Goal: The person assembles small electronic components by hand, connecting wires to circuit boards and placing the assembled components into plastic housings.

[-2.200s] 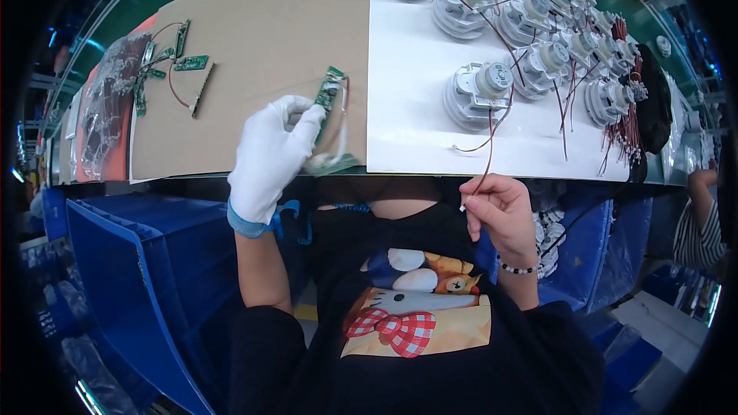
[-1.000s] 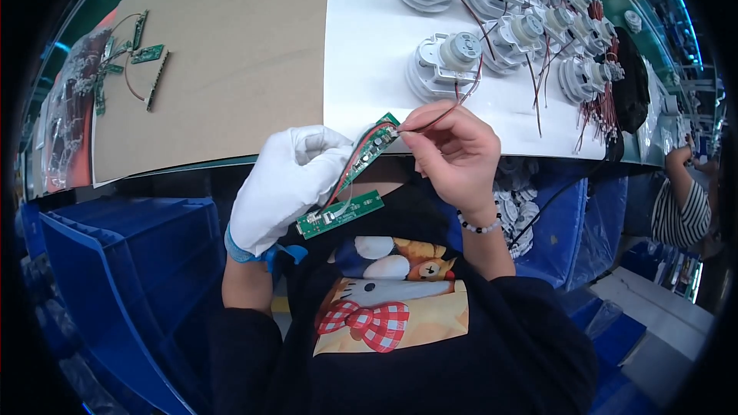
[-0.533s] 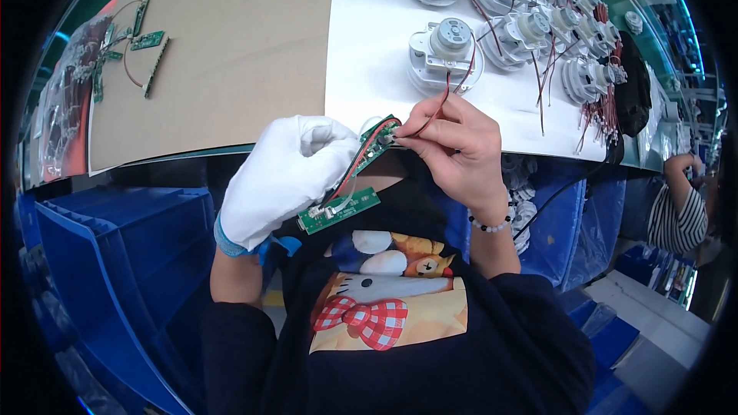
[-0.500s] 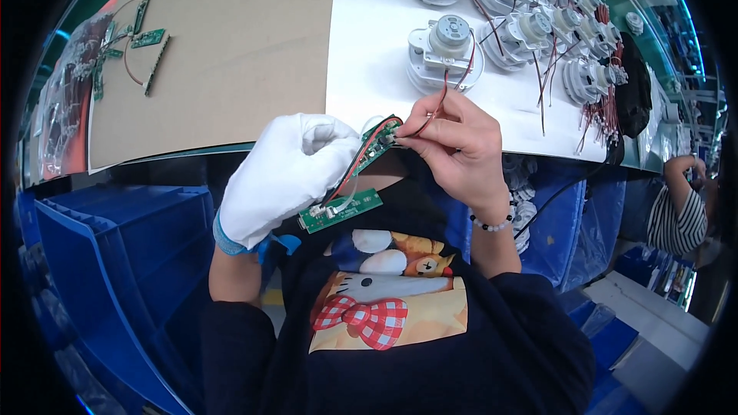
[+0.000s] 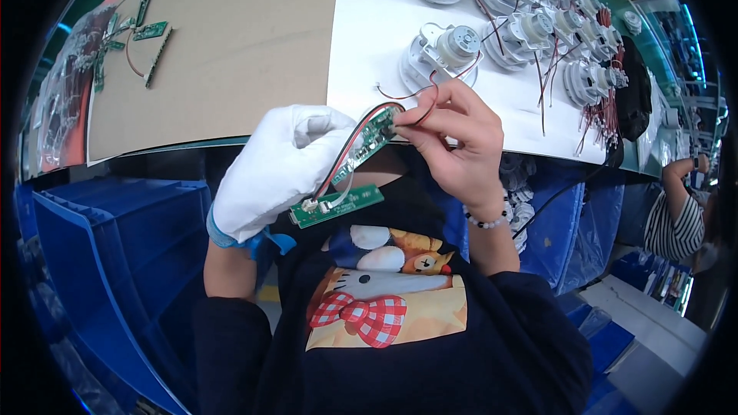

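Head view: two wired green circuit boards (image 5: 361, 155) are gripped in the gloved left hand (image 5: 275, 165), raised off the cardboard sheet (image 5: 231, 38) since earlier. Motor wire (image 5: 421, 104) is now pinched by the bare right hand (image 5: 455, 138) at the upper board; joining seems underway.

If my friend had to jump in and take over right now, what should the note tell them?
Left hand, in a white glove: holds two small green circuit boards joined by thin wires, up in front of the chest.
Right hand, bare: pinches the end of a red and black wire against the top of the upper board.
That wire runs back to the nearest motor on the white sheet. More motors sit behind it; spare boards lie on the cardboard, far left.
Done: wire brought to the board.
Left: whether it is attached cannot be seen, so check it.
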Demonstrator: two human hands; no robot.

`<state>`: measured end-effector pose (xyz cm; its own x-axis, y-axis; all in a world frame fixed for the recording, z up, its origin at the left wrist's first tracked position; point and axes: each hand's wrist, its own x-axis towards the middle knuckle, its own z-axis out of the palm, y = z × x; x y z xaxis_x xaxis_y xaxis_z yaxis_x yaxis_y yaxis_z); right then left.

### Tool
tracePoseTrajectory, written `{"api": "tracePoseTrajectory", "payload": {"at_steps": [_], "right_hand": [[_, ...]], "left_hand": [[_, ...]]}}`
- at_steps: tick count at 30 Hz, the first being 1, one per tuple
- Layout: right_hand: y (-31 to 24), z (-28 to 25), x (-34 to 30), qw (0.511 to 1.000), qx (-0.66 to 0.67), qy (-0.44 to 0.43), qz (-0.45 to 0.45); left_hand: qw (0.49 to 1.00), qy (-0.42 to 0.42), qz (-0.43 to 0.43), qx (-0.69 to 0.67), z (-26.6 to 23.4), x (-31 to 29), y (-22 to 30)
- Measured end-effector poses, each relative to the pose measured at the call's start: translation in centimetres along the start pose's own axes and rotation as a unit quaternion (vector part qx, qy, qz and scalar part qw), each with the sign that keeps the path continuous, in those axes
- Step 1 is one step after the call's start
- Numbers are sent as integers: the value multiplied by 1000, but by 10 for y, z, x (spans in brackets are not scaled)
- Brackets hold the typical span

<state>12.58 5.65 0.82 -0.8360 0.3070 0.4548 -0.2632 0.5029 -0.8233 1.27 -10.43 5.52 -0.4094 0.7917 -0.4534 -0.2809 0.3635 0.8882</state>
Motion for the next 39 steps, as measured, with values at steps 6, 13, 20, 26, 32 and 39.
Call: {"api": "tracePoseTrajectory", "payload": {"at_steps": [6, 13, 20, 26, 32, 39], "right_hand": [[-13, 5, -14, 927, 288, 97, 222], [-16, 7, -13, 869, 369, 86, 319], [-18, 9, -15, 845, 417, 30, 335], [-14, 10, -18, 839, 441, 58, 314], [-12, 11, -23, 827, 481, 58, 283], [-43, -46, 31, 986, -161, -39, -35]], "left_hand": [[997, 66, 20, -23, 10, -6, 3], [996, 92, 18, 11, 15, -11, 0], [990, 108, 86, 12, 21, -9, -10], [979, 126, 141, 71, 26, -7, -20], [960, 139, 209, 124, 27, -9, -22], [966, 134, 111, 189, 0, -15, -23]]}}
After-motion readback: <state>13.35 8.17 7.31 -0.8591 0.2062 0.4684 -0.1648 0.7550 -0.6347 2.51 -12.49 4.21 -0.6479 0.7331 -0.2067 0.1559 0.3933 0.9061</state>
